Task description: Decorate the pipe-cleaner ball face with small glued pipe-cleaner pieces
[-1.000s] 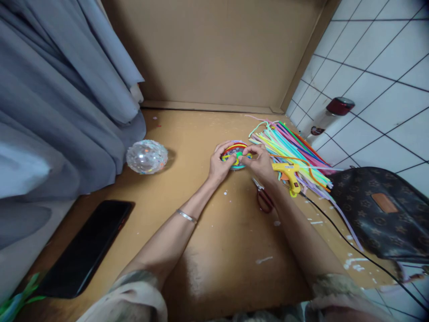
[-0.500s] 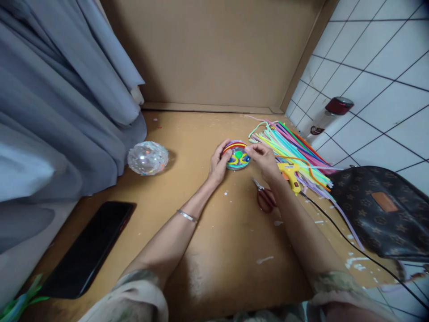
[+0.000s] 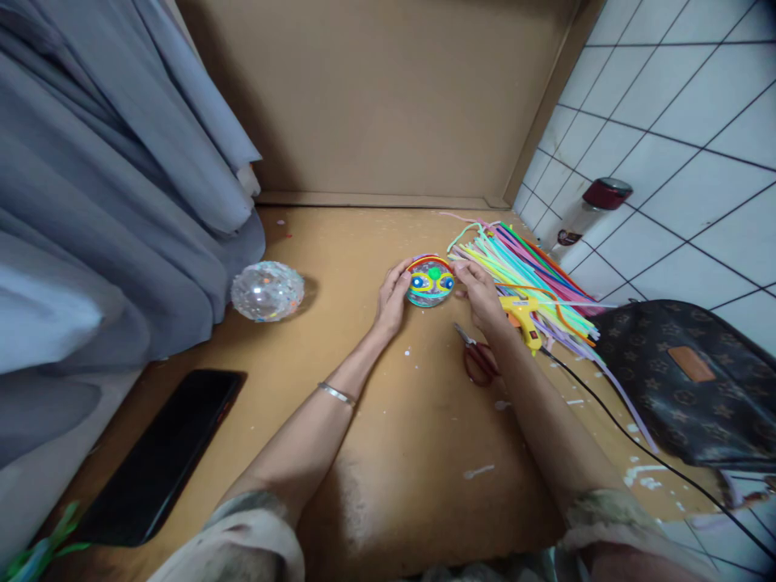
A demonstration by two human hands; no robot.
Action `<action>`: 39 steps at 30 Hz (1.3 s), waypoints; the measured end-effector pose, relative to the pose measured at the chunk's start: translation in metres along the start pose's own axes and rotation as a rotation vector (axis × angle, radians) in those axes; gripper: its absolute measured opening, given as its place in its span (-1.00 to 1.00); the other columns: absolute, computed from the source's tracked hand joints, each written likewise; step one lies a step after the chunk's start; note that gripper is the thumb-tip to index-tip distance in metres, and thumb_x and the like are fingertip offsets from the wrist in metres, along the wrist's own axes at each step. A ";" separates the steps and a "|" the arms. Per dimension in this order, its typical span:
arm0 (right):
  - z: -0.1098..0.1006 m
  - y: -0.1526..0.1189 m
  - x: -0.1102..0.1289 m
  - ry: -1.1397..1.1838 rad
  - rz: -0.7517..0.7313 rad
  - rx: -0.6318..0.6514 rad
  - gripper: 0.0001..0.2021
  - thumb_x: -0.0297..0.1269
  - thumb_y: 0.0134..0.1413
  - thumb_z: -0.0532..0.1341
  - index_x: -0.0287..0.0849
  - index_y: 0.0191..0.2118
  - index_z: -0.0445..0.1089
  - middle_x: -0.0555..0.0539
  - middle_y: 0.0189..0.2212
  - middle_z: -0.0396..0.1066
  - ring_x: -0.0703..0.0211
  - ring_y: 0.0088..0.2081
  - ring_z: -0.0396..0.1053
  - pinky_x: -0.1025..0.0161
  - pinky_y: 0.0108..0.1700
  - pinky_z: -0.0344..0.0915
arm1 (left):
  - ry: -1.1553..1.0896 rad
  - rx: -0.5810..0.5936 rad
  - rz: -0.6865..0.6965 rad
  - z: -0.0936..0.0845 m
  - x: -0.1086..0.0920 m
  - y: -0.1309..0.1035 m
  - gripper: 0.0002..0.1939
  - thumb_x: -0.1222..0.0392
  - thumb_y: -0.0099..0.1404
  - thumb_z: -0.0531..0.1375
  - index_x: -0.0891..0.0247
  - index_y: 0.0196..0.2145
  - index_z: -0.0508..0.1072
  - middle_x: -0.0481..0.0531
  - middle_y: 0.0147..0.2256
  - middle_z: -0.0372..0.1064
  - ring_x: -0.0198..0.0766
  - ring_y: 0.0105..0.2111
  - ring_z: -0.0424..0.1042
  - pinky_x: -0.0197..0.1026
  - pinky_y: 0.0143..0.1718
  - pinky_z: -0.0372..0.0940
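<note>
A clear round ball [image 3: 430, 296] carries coloured pipe cleaners shaped like a face: two blue-and-white eyes ringed in yellow, a green dot between them, red and yellow arcs on top and a turquoise band below. My left hand [image 3: 393, 296] is closed on its left side, thumb at the front. At its upper right edge, my right hand [image 3: 477, 289] has its fingertips pressed to the rim. Whether a separate strand is between those fingertips is too small to tell. Red-handled scissors [image 3: 479, 361] lie just below my right wrist, blades pointing up and left.
Pipe cleaners [image 3: 515, 275] are heaped at the right, with a yellow glue gun [image 3: 522, 320] and its cord [image 3: 597, 394] beside them. A brown patterned bag [image 3: 697, 384] and a red-lidded bottle [image 3: 585, 214] stand further right. Left are another clear ball [image 3: 267, 292], a phone [image 3: 163, 457] and a curtain [image 3: 121, 178].
My right hand has shifted from across the ball's right eye to its right edge, uncovering the eye. My left thumb has drawn back left, so the left eye shows fully.
</note>
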State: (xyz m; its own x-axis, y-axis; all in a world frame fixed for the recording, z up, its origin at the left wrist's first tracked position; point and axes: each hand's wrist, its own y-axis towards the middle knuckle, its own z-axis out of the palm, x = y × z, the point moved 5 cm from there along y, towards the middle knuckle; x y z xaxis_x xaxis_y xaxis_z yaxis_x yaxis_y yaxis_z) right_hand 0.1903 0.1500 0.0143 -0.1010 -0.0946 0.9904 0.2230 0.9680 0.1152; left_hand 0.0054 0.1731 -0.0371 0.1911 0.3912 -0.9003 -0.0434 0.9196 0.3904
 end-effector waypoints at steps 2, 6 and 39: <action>0.000 0.000 -0.001 -0.007 0.006 0.011 -0.42 0.41 -0.14 0.30 -0.04 -0.28 0.43 -0.01 -0.31 0.47 0.11 -0.21 0.35 0.25 -0.29 0.22 | -0.019 -0.022 -0.016 -0.001 0.001 0.000 -0.41 -0.33 0.31 0.22 0.13 0.09 0.55 0.22 0.19 0.47 0.04 0.24 0.42 0.12 0.26 0.32; -0.001 0.000 0.000 -0.010 0.012 -0.017 -0.40 0.45 -0.16 0.29 -0.04 -0.30 0.41 -0.01 -0.31 0.46 0.10 -0.21 0.34 0.22 -0.28 0.22 | -0.017 -0.037 -0.018 -0.001 0.002 0.000 -0.42 -0.31 0.31 0.23 0.15 0.08 0.55 0.24 0.19 0.47 0.04 0.23 0.42 0.13 0.26 0.32; 0.014 -0.061 0.026 -0.414 -0.302 -0.125 -0.54 -0.02 0.33 0.07 -0.06 -0.59 0.05 0.12 -0.65 0.00 0.27 -0.52 0.05 0.26 -0.41 -0.05 | -0.024 -0.305 -0.130 -0.027 0.030 0.000 -0.50 -0.22 0.38 0.18 0.19 0.07 0.49 0.20 0.11 0.49 -0.08 0.12 0.48 0.00 0.21 0.33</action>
State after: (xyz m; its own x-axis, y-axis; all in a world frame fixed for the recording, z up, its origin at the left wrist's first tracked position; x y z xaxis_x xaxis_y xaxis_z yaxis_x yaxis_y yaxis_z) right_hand 0.1602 0.0921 0.0316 -0.5476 -0.2405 0.8014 0.2361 0.8745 0.4237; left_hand -0.0156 0.1859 -0.0690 0.2373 0.2721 -0.9325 -0.3082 0.9314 0.1934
